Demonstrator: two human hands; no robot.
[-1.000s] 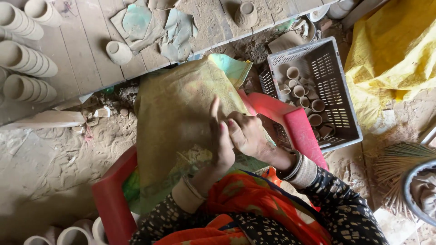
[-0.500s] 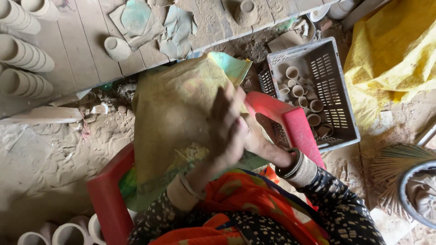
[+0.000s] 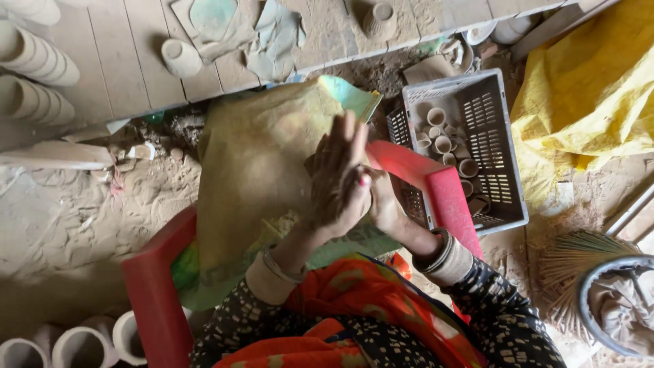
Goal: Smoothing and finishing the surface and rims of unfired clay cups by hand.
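Note:
My left hand [image 3: 338,178] lies flat, fingers stretched together, pressed palm-down on my right hand [image 3: 385,208]. The right palm is under it and mostly hidden. Whatever may be between the palms is hidden. Both hands hover over a dusty yellow-green cloth [image 3: 262,163] spread across my lap. I sit in a red plastic chair [image 3: 155,289], whose right arm [image 3: 443,194] runs just beside the hands. Bangles circle both wrists.
A grey plastic crate [image 3: 509,174] holding several small clay cups stands right of the chair. Stacked clay cups [image 3: 34,58] lie at top left, and single cups [image 3: 180,58] sit on wooden planks. A yellow sheet [image 3: 586,102], a broom [image 3: 572,262] and a basin [image 3: 616,310] fill the right side. Clay pots [image 3: 75,344] sit at bottom left.
My left hand has slid forward over the right palm, and its fingers now stretch out straighter. The hands sit slightly higher over the cloth.

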